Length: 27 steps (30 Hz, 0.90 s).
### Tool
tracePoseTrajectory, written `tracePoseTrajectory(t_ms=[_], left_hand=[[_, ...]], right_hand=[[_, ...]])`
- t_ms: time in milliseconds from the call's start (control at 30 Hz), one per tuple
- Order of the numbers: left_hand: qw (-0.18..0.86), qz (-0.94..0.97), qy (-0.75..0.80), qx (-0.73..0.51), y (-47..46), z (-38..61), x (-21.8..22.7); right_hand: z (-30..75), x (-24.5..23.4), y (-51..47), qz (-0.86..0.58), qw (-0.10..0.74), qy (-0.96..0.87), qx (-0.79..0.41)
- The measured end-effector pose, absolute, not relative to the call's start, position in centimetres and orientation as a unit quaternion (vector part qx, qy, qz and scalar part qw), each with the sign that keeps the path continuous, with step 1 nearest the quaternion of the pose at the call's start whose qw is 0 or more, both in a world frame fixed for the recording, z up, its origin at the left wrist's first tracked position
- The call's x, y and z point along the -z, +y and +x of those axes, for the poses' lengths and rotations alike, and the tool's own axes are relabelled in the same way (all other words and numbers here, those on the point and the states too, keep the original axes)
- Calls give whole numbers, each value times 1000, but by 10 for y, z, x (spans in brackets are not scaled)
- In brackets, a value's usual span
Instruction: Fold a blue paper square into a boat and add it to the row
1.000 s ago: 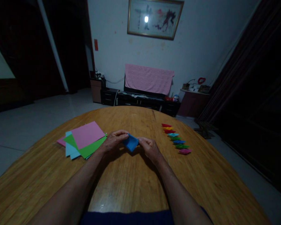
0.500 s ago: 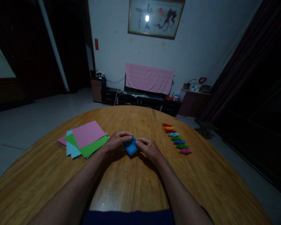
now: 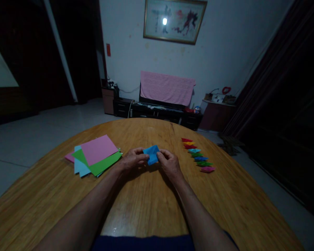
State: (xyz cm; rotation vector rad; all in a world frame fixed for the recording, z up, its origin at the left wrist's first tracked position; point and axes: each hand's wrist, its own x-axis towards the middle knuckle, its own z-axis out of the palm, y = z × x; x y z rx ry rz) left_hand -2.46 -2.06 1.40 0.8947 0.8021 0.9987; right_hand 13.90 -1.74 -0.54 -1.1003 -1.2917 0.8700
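A small folded piece of blue paper (image 3: 152, 154) is held between my two hands, just above the middle of the table. My left hand (image 3: 134, 159) pinches its left edge, thumb on top. On the other side my right hand (image 3: 169, 162) grips the right edge between thumb and fingers. Creases cross the paper's face, and its outline is roughly square. The fingertips behind the paper are hidden.
On the wooden table (image 3: 143, 202), a stack of coloured paper sheets (image 3: 99, 150) lies to the left. A row of several small folded paper boats (image 3: 201, 159) runs along the right. Beyond the table, a pink cloth (image 3: 167, 87) covers a screen on a black cabinet.
The blue paper has been turned from a diamond position to a squarer one and raised slightly away from me. My fingers have shifted to its left and right edges.
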Motion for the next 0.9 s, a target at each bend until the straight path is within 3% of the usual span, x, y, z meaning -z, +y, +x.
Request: tracePoseTrajectory(t_ms=[633, 900], left_hand=[[713, 430, 322, -450, -15, -22, 6], [716, 427, 340, -435, -14, -21, 5]], right_hand=[[138, -3, -20, -487, 585, -529, -375], [139, -2, -22, -466, 589, -487, -446]])
